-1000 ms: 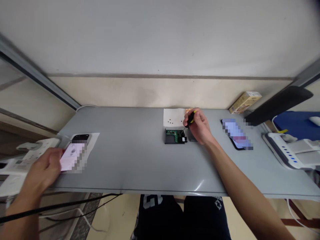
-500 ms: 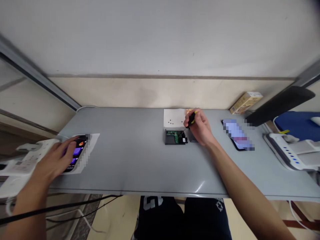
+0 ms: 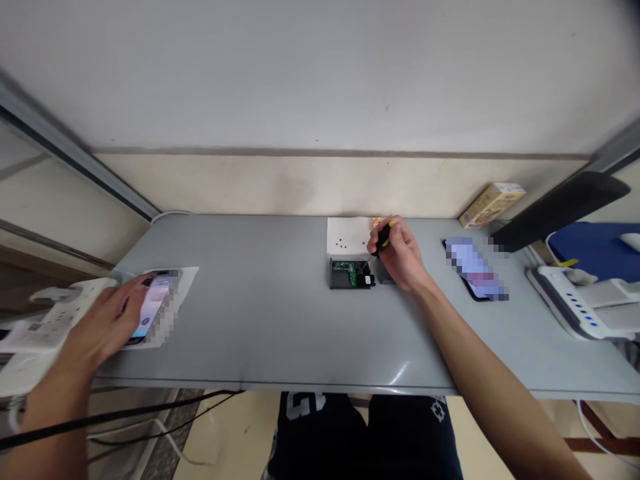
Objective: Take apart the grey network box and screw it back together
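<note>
My right hand is closed around a black-and-yellow screwdriver. Its thin shaft slants down to a small dark casing with a green circuit board inside; whether the tip touches a screw is too small to tell. Partly behind that hand sits another dark grey piece. Over at the left, my left hand rests with fingers stretched across a phone, touching it. The phone's screen is lit, and it lies on a white sheet.
Several tiny dark screws lie on white paper behind the casing. To the right are a second phone, a small carton, a black upright object and a power strip. Another power strip stands at the left edge.
The left phone's screen has switched from a dark picture with purple blocks to a pale pinkish-blue one. My left hand has shifted very slightly; my right hand and screwdriver look unmoved.
</note>
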Demonstrator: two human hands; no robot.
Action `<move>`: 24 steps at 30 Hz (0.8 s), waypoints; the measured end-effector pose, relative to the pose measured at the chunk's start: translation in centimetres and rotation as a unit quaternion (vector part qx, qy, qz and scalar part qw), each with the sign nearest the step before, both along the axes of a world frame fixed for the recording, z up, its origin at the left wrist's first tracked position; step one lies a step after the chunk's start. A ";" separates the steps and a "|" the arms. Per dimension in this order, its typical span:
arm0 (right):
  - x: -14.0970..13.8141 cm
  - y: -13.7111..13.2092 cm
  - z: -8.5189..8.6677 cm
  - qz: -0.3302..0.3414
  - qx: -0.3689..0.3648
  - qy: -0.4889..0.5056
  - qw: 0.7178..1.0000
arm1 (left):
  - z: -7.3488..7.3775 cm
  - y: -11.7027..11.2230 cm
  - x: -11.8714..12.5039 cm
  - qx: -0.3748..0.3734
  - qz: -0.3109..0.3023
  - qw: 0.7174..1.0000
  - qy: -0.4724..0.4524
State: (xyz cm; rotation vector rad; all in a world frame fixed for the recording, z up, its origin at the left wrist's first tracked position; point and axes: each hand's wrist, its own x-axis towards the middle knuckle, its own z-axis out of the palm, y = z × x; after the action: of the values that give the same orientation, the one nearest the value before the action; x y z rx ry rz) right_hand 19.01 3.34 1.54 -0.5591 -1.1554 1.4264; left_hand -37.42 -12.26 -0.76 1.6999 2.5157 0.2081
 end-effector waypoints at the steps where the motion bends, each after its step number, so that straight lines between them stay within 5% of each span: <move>1: 0.0 0.0 0.0 0.002 0.002 0.001 1.000 | 0.1 -0.1 0.1 0.005 0.011 1.000 -0.018; 8: 0.1 -0.1 0.2 0.007 0.003 -0.007 1.000 | 0.8 -2.8 2.2 0.103 0.098 0.984 -0.105; 24: -0.2 -0.2 0.4 0.007 0.012 0.014 1.000 | 0.7 -3.0 2.2 0.071 0.060 0.992 -0.088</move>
State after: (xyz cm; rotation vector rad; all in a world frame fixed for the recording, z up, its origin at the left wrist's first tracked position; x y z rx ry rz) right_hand 18.83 3.18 1.91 -0.5144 -1.1552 1.4276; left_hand -35.27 -15.29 -0.08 1.5014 2.5265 0.5351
